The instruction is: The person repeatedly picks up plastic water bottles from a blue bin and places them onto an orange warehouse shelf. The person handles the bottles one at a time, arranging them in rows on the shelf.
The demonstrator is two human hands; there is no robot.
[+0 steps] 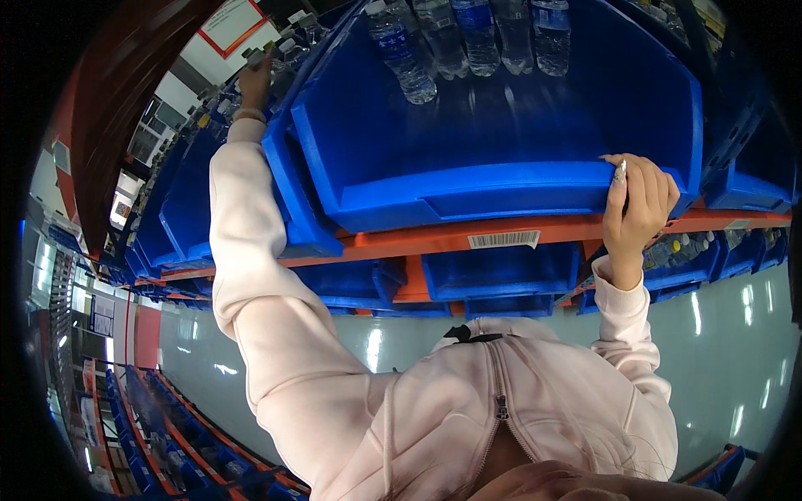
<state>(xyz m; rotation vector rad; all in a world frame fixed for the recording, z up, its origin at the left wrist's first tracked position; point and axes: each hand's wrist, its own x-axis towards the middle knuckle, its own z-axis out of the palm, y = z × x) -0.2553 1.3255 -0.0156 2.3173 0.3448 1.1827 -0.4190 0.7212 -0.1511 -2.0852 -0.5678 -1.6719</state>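
My left hand (254, 84) is stretched far out among clear plastic bottles (289, 53) in the blue bins at the left. A bottle with a grey cap (253, 57) is at its fingertips; whether the fingers are closed on it is too small to tell. My right hand (642, 194) grips the front lip of a large blue plastic bin (501, 178), fingers over the edge and thumb outside. Toward the back of this bin stand several clear water bottles (479, 37), some with blue labels. One labelled bottle (401, 56) leans forward of the others at the left.
An orange shelf beam (438, 235) with a barcode label (504, 239) runs under the bin. Lower blue bins (501, 272) sit beneath, some at the right holding bottles (680, 247). Another rack (156, 432) of blue bins stands at lower left across the grey floor (213, 344).
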